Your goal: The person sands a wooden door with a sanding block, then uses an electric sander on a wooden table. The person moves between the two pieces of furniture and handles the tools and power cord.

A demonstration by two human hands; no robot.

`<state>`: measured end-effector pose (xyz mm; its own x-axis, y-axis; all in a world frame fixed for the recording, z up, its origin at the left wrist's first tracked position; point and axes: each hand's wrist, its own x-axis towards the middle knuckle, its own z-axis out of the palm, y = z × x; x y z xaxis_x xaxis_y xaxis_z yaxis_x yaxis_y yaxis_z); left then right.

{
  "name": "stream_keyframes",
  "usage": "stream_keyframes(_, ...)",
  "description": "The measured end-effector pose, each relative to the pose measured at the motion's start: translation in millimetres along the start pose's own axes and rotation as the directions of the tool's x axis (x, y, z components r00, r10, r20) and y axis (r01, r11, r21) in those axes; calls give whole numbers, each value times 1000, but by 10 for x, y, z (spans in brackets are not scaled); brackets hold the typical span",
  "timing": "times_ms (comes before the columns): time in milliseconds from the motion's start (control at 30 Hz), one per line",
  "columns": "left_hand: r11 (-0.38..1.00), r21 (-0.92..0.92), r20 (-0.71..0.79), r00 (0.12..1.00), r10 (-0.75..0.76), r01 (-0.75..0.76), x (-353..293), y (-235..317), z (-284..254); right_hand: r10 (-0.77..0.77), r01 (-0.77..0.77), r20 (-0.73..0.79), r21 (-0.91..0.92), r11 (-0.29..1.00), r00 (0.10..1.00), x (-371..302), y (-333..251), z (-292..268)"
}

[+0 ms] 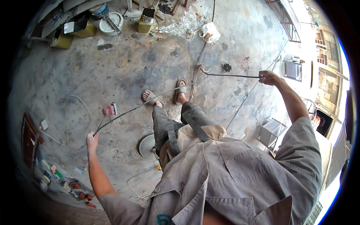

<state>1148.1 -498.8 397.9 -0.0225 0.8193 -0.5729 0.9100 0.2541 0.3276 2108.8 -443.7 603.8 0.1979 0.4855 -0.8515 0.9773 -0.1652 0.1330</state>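
My left hand, out at the left, is closed around a dark hose. The hose stretches up to the right, passing over my feet toward the middle of the floor. Just beyond that hand is a small red power tool with a dark line running to the hand; I cannot tell whether it hangs or lies on the floor. My right hand, reaching far right, is closed on a black cord. That cord runs left to a reddish fitting. Whether both lines are one piece is unclear.
Yellow tins and a white-lidded bucket stand at the far left. A white bag and a black spiky round thing lie ahead. A round basin is by my legs, a metal stand at right. A pale cable loops left.
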Motion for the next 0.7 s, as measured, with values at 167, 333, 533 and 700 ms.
stream_keyframes(167, 997, 81, 69, 997, -15, 10, 142, 127, 94, -135, 132, 32, 91, 987, 990, 272, -487, 275)
stream_keyframes(333, 952, 299, 226, 965, -134, 62, 78, 623, 170, -166, 161, 50, 84, 983, 985, 608, -760, 907)
stream_keyframes(533, 852, 497, 524, 840, -143, -165, 252, 1122, 763, -223, 219, 50, 74, 973, 974, 1002, -1365, 1333)
stream_keyframes(700, 808, 451, 697, 715, -54, -380, 285, 2009, 1474, -294, 294, -10, 60, 954, 956, 893, -1542, 1065)
